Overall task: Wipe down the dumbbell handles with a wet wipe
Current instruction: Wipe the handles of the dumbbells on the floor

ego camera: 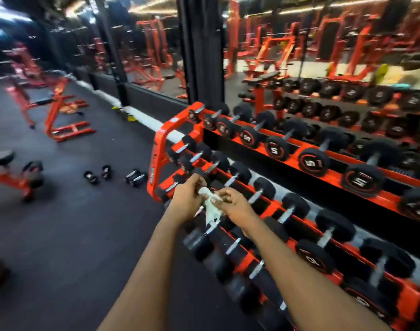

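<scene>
Both my hands meet over the left end of an orange dumbbell rack (159, 149). My left hand (186, 199) and my right hand (235, 206) each pinch a crumpled white wet wipe (211, 211) that hangs between them, above the lower tiers. Black round-headed dumbbells with silver handles (285, 215) fill the rack in rows, small ones at the left, larger ones to the right. The wipe touches no handle that I can make out. The picture is motion-blurred.
A mirror wall behind the rack reflects more dumbbells (349, 91). Several loose dumbbells (136, 177) lie on the dark rubber floor to the left. Orange benches (60, 115) and a black-padded bench (3, 161) stand farther left.
</scene>
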A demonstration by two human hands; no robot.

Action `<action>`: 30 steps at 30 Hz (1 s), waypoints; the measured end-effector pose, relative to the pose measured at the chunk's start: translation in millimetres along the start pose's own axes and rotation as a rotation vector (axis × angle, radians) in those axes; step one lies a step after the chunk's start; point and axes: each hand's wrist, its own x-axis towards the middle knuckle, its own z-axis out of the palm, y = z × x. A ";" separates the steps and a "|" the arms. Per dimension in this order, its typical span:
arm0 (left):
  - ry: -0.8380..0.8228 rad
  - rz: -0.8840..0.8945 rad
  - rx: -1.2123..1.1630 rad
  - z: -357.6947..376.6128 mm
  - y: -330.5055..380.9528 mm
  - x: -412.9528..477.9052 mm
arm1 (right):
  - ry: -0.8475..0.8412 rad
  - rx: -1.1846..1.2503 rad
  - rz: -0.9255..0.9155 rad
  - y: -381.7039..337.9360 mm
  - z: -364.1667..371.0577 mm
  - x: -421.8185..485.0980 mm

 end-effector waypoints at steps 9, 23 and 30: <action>0.209 -0.205 0.106 -89.6 -73.9 -48.4 | -0.285 -0.075 -0.102 -6.9 119.6 32.2; 0.311 -0.315 0.121 -233.6 -218.0 -31.2 | -0.419 -0.021 -0.025 -12.9 331.0 120.2; 0.329 -0.396 0.104 -279.0 -312.1 34.2 | -0.443 -0.046 -0.049 1.6 413.4 225.6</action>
